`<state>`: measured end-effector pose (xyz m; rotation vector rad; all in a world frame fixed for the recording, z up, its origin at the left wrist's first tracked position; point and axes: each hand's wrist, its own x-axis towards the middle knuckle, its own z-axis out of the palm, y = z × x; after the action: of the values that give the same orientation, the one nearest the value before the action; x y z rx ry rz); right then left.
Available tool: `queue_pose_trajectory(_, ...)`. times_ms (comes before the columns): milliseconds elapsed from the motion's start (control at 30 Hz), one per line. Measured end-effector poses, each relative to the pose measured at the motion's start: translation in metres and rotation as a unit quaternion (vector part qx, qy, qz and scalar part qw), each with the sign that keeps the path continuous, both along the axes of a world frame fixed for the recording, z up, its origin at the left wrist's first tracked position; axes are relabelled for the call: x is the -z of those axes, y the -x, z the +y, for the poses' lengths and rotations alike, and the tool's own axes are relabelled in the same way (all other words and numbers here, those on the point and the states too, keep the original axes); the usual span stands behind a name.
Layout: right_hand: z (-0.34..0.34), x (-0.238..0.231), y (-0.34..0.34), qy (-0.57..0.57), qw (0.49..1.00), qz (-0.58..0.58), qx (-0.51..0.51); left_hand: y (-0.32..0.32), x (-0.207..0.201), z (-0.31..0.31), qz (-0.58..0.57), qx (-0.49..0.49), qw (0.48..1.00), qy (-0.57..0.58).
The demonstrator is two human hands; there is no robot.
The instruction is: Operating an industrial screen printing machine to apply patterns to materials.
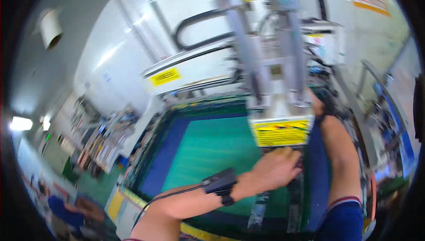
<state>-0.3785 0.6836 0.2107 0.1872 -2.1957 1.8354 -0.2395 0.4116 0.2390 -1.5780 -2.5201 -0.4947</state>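
My left hand (278, 168) reaches in from the lower left, just beneath the yellow label on the white print head (279, 103). Its fingers are curled at a dark bar under the head; blur hides what they grip. My right hand (317, 103) is beside the head's right side, mostly behind it, and its fingers are hidden. Below both hands lies a framed printing screen with green mesh (208, 152) and a blue border. Two dark, stained strips (294, 205) extend from under my left hand toward the near edge. A black device (220, 181) is strapped to my left wrist.
A white machine beam (195, 70) with a black cable loop spans the back. Metal rails (354, 117) stand close on the right. At the left are stacked flat goods (102, 145), and another person (73, 210) is at the lower left.
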Motion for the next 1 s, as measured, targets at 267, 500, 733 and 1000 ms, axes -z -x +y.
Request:
queue_pose_trajectory(267, 0.058, 0.076, -0.029, -0.005, 0.995, -0.083, 0.051, 0.007, 0.018, 0.000, -0.010, 0.001, 0.999, -0.049)
queue_pose_trajectory(500, 0.074, 0.093, -0.060, 0.003, 0.992, -0.100, 0.070, 0.007, 0.020, 0.008, -0.019, 0.013, 0.999, -0.047)
queue_pose_trajectory(733, 0.075, 0.102, -0.067, 0.001, 0.992, -0.105, 0.064, 0.008, 0.022, 0.008, -0.026, 0.005, 0.999, -0.044)
queue_pose_trajectory(1000, 0.095, 0.115, -0.075, 0.005, 0.991, -0.112, 0.071, 0.006, 0.025, 0.011, -0.013, 0.008, 0.995, -0.102)
